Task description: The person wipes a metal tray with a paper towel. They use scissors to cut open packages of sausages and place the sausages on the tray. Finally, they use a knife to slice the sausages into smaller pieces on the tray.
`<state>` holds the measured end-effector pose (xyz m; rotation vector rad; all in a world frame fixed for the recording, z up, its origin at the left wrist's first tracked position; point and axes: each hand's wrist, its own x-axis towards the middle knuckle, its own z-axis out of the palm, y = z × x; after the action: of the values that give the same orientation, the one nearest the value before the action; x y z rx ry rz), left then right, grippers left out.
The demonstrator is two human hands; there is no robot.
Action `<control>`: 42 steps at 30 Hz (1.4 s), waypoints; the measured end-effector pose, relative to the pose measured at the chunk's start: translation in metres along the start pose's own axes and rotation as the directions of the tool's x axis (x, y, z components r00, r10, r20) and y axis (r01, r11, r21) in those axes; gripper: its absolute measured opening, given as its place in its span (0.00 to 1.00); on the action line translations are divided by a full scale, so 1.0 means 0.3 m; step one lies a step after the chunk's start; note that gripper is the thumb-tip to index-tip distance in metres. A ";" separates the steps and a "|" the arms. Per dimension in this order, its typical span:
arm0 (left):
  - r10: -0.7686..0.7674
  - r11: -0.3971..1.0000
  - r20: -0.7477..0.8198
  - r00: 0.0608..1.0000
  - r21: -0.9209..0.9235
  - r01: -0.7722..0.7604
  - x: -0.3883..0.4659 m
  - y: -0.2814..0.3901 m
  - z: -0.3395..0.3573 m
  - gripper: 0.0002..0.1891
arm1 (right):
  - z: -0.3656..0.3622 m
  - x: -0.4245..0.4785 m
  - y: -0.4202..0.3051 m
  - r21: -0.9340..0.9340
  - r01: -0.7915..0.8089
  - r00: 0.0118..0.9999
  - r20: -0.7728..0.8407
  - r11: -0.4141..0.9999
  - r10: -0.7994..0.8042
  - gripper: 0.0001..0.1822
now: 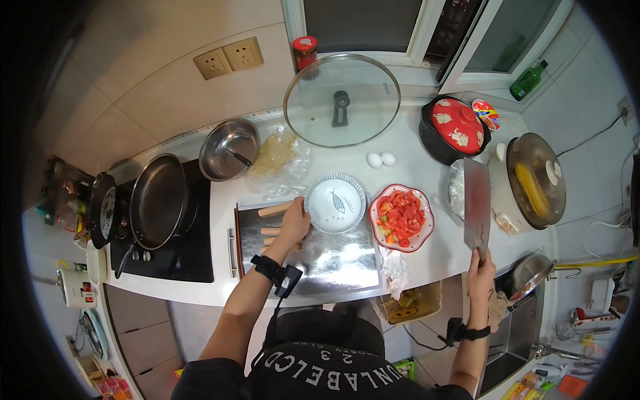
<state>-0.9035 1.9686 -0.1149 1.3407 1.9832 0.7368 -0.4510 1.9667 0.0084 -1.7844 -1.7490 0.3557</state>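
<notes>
My left hand [295, 220] is at the left rim of a shallow white bowl [334, 202] with a fish drawn inside, its fingertips closed on the edge. Under that bowl lies a shiny metal cutting board [327, 265]. Several sausage-like sticks [272, 210] rest on the board's left part, partly covered by my left hand. My right hand [481, 280] grips the handle of a cleaver [477, 205], its broad blade pointing away from me, right of a red-rimmed bowl [429, 220]. Chopped tomatoes [401, 215] fill the red-rimmed bowl.
Two eggs [381, 159] sit behind the bowls, before a large glass lid [320, 100]. A steel bowl [220, 155] and a plastic bag [280, 155] stand left. A frying pan [157, 200] is on the cooktop [200, 250]. Right are a casserole [435, 130], a steamer [500, 190] and the sink [522, 320].
</notes>
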 end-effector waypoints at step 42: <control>0.472 0.873 -0.164 0.866 0.226 -0.433 -0.511 -0.265 -0.200 0.07 | 0.556 -0.338 -0.615 0.299 0.500 0.420 0.737 0.813 -0.529 0.14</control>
<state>-0.9517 1.7924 -0.1061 1.9540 1.9499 0.9660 -0.7065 1.8965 -0.0357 -0.9370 -2.7834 1.0260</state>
